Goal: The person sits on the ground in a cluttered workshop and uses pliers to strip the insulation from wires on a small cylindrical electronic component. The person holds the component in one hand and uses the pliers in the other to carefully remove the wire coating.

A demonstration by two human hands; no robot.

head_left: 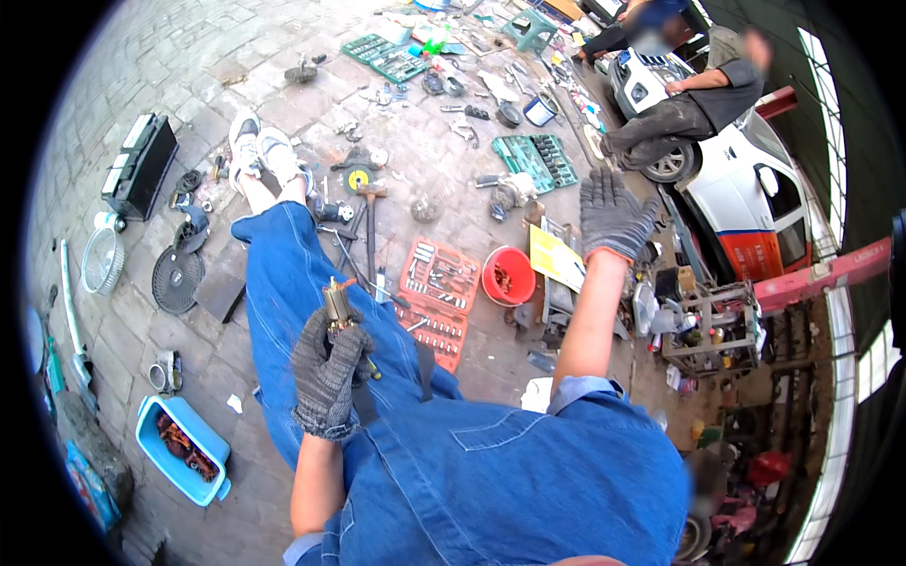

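My left hand (326, 377), in a grey knit glove, is closed around what looks like a motor armature (337, 304), a small copper-coloured cylinder standing up above the fingers over my lap. A thin yellow-tipped piece (376, 371) shows beside that hand; whether the hand holds it I cannot tell. My right hand (613, 215), gloved in grey with an orange cuff, is stretched out flat with fingers spread and nothing in it. Close to it lies a yellow booklet (555, 257), with a red bucket (508, 276) holding small parts to its left.
An orange socket set (439, 288), a hammer (371, 222) and a green tool case (535, 163) lie ahead on the paving. To the left are a car battery (140, 167) and a blue basin (193, 462) of parts. Another person sits by a white car (746, 189).
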